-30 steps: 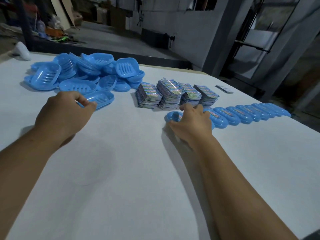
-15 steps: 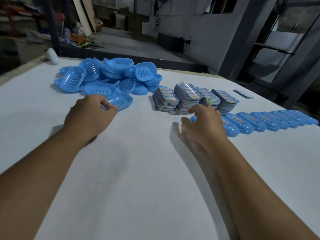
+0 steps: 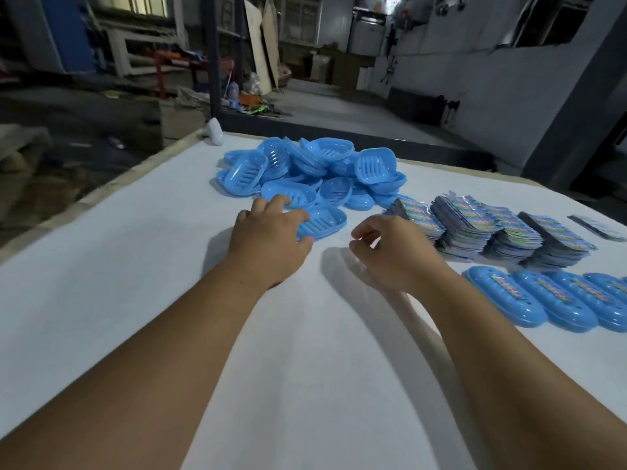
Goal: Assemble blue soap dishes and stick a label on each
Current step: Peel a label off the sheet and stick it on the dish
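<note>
Resting under the left grip (image 3: 268,239), curled fingers around a soap dish (image 3: 322,222); right grip (image 3: 393,252) loose, empty.

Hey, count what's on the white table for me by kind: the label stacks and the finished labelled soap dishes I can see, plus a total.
Label stacks: 4
Finished labelled soap dishes in view: 4, the row runs off the right edge
Total: 8

Single head-worn view: looks forward and down over the white table (image 3: 101,283), close above both forearms, wide-angle. Takes in the table's far edge and the workshop floor beyond. No second view.
</note>
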The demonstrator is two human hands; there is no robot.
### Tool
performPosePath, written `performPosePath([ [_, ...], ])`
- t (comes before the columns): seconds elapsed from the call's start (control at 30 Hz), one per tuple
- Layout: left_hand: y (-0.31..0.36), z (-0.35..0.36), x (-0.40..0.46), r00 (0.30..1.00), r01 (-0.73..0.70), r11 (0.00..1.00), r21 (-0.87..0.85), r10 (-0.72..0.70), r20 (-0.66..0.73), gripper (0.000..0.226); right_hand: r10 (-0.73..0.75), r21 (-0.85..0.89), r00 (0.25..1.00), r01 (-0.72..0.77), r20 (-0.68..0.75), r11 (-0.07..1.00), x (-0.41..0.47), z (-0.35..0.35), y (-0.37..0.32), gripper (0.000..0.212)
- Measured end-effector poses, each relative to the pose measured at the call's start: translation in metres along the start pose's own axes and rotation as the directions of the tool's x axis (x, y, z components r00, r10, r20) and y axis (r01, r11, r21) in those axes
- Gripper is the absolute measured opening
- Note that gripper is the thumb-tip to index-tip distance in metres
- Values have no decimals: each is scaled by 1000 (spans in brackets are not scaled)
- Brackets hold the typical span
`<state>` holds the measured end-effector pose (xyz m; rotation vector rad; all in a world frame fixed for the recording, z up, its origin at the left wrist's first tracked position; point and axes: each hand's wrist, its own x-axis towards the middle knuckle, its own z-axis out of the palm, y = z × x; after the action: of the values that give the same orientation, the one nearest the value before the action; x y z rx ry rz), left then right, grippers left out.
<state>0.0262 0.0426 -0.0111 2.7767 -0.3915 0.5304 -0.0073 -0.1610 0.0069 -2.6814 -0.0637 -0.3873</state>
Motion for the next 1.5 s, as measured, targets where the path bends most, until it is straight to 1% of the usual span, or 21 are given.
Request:
performPosePath([
  [0.17,2,6,2,1000,-16,1000,-17,16,26,30,5,114,999,0,-42,993,-6,17,11,16],
  [0.23,3,6,3,999,-39,998,-50,38,-8,20,-10,142,997,21,-78,990,-5,15,15,16],
  [0.3,6,5,3,997,-72,991,-113,67,-49,15,-29,145,992,46,-120,988,-5,14,15,21],
  [0.43,14,-3,0,999,-31,949,-314,16,-51,18,-76,152,985,100,-155,983,-5,15,15,52],
  [0.53,18,-8,-2,993,-21,914,-405,-29,-117,22,-129,174,983,151,-127,973,-7,16,13,73],
  [0.57,20,-10,-2,992,-1,889,-457,-57,-113,22,-147,166,983,164,-111,972,-8,17,13,79],
  [0.63,25,-12,-1,988,77,806,-586,-139,-61,22,-181,147,979,194,-98,970,-8,19,13,86],
  [0.73,29,-18,0,966,226,609,-760,-243,93,27,-213,191,971,231,-109,954,-7,17,13,83],
  [0.77,29,-20,0,957,260,551,-793,-259,134,30,-218,207,970,236,-105,950,-7,16,13,82],
  [0.8,29,-21,1,950,281,519,-807,-269,158,33,-221,212,970,237,-97,948,-7,15,13,81],
  [0.83,28,-22,1,944,300,513,-804,-279,175,36,-222,210,971,235,-86,949,-8,15,14,82],
  [0.93,23,-21,1,925,361,546,-756,-312,216,39,-220,176,974,227,-59,958,-8,15,16,83],
  [1.0,21,-19,0,927,359,600,-715,-317,199,34,-223,140,974,225,-32,964,-9,12,17,83],
  [1.07,19,-17,-2,961,256,741,-621,-265,79,25,-230,126,973,229,-6,965,-9,9,17,86],
  [1.1,19,-17,-3,978,188,803,-565,-207,31,23,-234,130,972,232,3,964,-10,6,17,88],
  [1.13,20,-17,-5,990,127,838,-531,-141,14,22,-237,136,972,233,12,963,-11,4,16,88],
  [1.2,20,-17,-9,999,43,851,-523,-20,51,22,-228,138,973,221,42,966,-13,1,16,83],
  [1.3,19,-16,-14,982,-42,875,-483,125,140,31,-199,124,975,187,96,975,-15,-2,18,72],
  [1.4,19,-17,-15,949,-65,903,-425,187,253,39,-189,103,975,177,121,979,-15,-3,19,62],
  [1.43,19,-17,-14,941,-70,907,-414,198,275,39,-184,92,974,172,133,981,-14,-3,19,61],
  [1.5,19,-17,-14,934,-77,910,-407,208,289,39,-177,71,970,167,166,983,-14,-3,19,67],
])
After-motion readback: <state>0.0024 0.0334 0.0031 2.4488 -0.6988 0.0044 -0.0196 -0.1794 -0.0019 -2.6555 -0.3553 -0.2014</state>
